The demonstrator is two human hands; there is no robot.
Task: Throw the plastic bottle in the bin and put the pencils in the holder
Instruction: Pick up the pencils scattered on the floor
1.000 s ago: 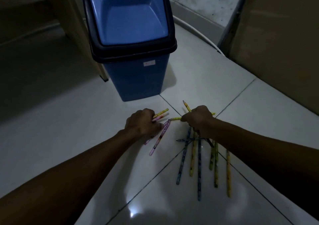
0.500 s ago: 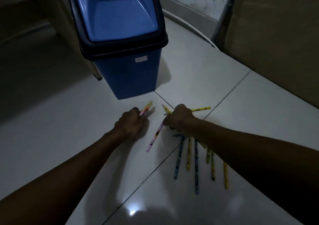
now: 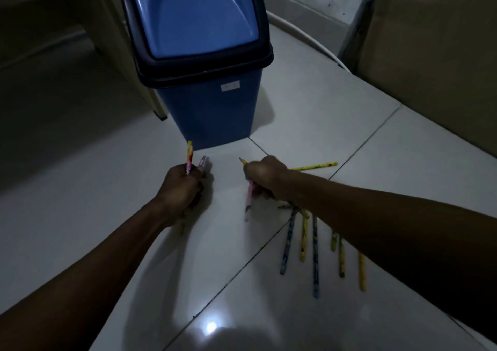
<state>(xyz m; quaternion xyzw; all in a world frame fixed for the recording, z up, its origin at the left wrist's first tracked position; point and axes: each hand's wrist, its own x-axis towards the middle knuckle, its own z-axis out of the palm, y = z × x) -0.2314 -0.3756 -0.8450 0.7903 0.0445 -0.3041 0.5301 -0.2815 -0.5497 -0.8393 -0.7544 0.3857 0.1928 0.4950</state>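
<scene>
A blue bin (image 3: pixel 212 113) with a dark rim and a swing lid stands on the white tiled floor ahead of me. My left hand (image 3: pixel 180 189) is closed around two pencils (image 3: pixel 189 157) whose tips stick up toward the bin. My right hand (image 3: pixel 265 176) is closed on a pink pencil (image 3: pixel 249 200) and a yellow one, low over the floor. Several blue and yellow pencils (image 3: pixel 314 248) lie on the tiles under my right forearm, and one yellow pencil (image 3: pixel 314 166) lies behind my right hand. No bottle or holder is in view.
A wooden furniture leg (image 3: pixel 157 108) stands left of the bin. A brown panel (image 3: pixel 435 54) rises at the right, with a white cable (image 3: pixel 306 38) along the wall base behind the bin. A lamp's reflection (image 3: pixel 211 326) glares on the near tile.
Both hands have drawn apart, each lifting pencils off the pile. The left hand's pencils now point up, and the pink pencil on the floor is now in my right hand.
</scene>
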